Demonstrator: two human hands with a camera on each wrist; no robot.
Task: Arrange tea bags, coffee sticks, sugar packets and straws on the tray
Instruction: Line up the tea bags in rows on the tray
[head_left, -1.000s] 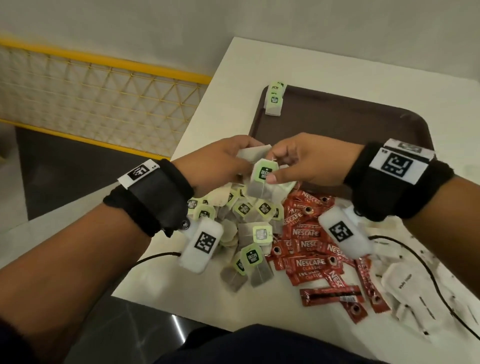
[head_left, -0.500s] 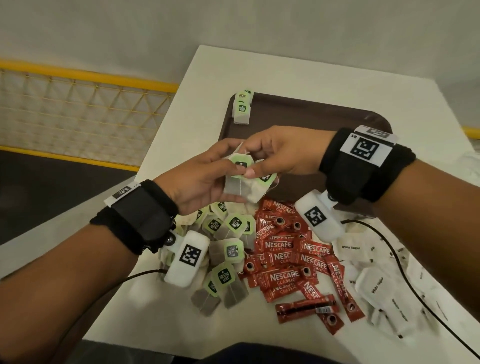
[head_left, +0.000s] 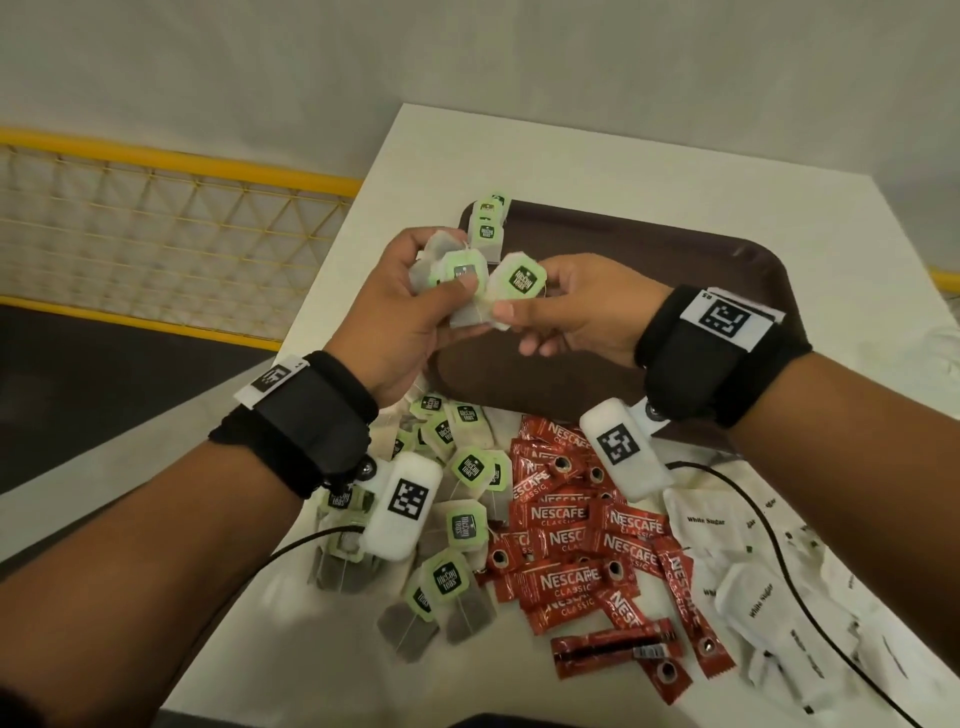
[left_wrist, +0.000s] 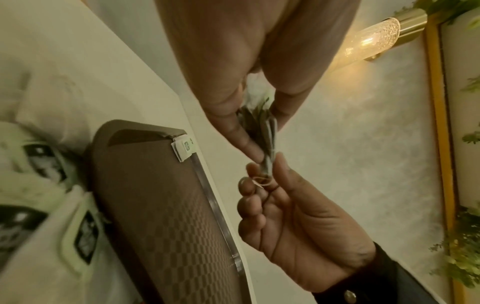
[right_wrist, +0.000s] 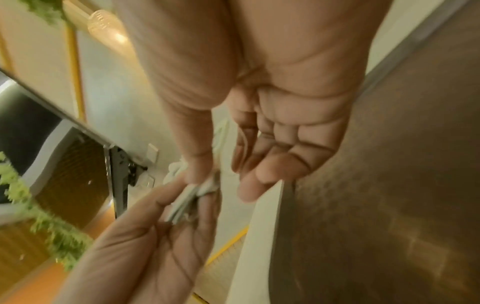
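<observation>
Head view: the left hand (head_left: 402, 312) grips a small bundle of tea bags (head_left: 448, 270) between curled fingers and thumb, while the right hand (head_left: 576, 312) pinches 1 more tea bag (head_left: 511, 291) by thumb and forefinger at the bundle's edge, both held above the near left part of the brown tray (head_left: 727, 291). A short stack of tea bags (head_left: 485, 228) already stands in the tray's far left corner. Loose tea bags (head_left: 467, 467), red coffee sticks (head_left: 576, 551) and white sugar packets (head_left: 743, 597) lie on the white table (head_left: 649, 171) in front of the tray; no straws are visible. To do the step well, the pinched bag should probably be squared against the bundle, tags aligned and strings tucked, before the set joins the corner stack; loose strings could snag.
</observation>
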